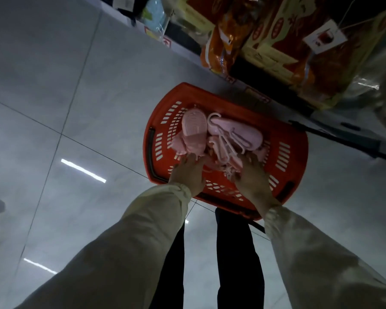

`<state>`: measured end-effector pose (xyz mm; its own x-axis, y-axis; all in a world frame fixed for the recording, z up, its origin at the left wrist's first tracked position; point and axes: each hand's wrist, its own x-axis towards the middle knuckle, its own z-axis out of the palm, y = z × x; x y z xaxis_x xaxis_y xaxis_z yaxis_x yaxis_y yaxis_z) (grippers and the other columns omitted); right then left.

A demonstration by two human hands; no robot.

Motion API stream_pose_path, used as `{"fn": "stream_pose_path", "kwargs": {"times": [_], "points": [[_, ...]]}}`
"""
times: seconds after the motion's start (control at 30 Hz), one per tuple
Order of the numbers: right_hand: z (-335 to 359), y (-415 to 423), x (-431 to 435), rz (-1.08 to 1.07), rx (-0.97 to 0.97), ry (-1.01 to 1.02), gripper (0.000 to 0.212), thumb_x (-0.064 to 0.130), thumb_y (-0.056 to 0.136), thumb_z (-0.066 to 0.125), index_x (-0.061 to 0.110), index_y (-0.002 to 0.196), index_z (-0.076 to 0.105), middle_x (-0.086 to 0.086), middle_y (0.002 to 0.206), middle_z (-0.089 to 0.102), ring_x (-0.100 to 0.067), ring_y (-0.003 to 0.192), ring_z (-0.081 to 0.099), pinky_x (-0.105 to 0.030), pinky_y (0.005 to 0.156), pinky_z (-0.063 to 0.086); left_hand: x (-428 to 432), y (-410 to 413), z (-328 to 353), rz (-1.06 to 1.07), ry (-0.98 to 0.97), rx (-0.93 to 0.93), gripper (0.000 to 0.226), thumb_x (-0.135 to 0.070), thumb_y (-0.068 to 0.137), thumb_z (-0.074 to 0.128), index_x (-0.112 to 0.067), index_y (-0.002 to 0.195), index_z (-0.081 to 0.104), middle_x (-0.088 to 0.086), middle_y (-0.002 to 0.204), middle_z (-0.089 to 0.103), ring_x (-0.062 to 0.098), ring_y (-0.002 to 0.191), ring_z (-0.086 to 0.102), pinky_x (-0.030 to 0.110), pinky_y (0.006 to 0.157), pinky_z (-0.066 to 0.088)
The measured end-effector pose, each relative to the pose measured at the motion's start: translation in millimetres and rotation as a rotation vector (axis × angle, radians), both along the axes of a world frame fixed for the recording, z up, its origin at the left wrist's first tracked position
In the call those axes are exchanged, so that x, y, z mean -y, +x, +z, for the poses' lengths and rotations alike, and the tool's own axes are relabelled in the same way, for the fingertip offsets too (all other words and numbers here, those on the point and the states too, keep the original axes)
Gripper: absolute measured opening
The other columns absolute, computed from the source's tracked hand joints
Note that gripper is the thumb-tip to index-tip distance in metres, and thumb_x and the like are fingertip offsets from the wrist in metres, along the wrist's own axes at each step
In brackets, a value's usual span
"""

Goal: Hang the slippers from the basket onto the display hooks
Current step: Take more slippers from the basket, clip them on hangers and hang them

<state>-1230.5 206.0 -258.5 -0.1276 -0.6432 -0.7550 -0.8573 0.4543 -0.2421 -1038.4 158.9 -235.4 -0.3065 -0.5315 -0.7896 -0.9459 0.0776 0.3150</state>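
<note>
A red plastic basket stands on the grey tiled floor in front of me. Inside lie several pink slippers, some clipped on white plastic hangers. My left hand reaches into the near left of the basket, fingertips touching the slippers. My right hand reaches in beside it, fingers spread among the slippers and hangers near the front. Whether either hand grips anything is hidden by the fingers and the pile. No display hooks are visible.
Shop shelving runs diagonally past the basket on the right, stacked with orange and yellow packaged goods. A black bar sticks out to the right of the basket. My dark trouser legs are below.
</note>
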Motion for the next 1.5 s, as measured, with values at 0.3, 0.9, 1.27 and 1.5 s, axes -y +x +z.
{"fn": "stream_pose_path", "kwargs": {"times": [0.3,0.9,1.27,1.5], "points": [[-84,-2,9,0.044,0.146,0.124,0.035,0.026,0.088,0.066,0.03,0.122,0.061,0.001,0.158,0.022,-0.028,0.132,0.047,-0.045,0.101,0.047,-7,20,-29,-0.097,0.023,0.045,0.063,-0.034,0.092,0.062,-0.026,0.148,0.034,0.005,0.156,0.03,0.03,0.14,0.036,0.053,0.109,0.04],[-48,35,-23,-0.035,0.19,-0.024,0.042,0.006,0.086,0.062,0.016,0.127,0.06,-0.018,0.142,0.042,-0.03,0.122,0.054,-0.04,0.106,0.043,4,1,-35,-0.084,0.03,0.09,0.078,-0.046,0.098,0.051,-0.02,0.158,0.009,0.016,0.153,0.031,0.036,0.135,0.04,0.047,0.104,0.041],[11,80,-79,-0.051,0.363,-0.278,0.054,0.009,0.09,0.056,0.027,0.14,0.046,-0.013,0.144,0.042,-0.026,0.119,0.051,-0.032,0.096,0.045,-6,-23,-56,0.099,0.116,0.042,0.089,-0.083,0.076,0.037,-0.037,0.152,0.025,0.026,0.155,0.023,0.047,0.14,0.027,0.053,0.11,0.035],[32,76,-102,0.149,0.462,-0.3,0.071,0.005,0.084,0.058,0.026,0.148,0.037,-0.014,0.153,0.034,-0.029,0.115,0.052,-0.038,0.098,0.048,-20,-20,-57,0.097,0.317,0.1,0.093,-0.072,0.063,0.065,-0.026,0.141,0.047,0.01,0.15,0.035,0.034,0.134,0.037,0.045,0.112,0.037]]}}
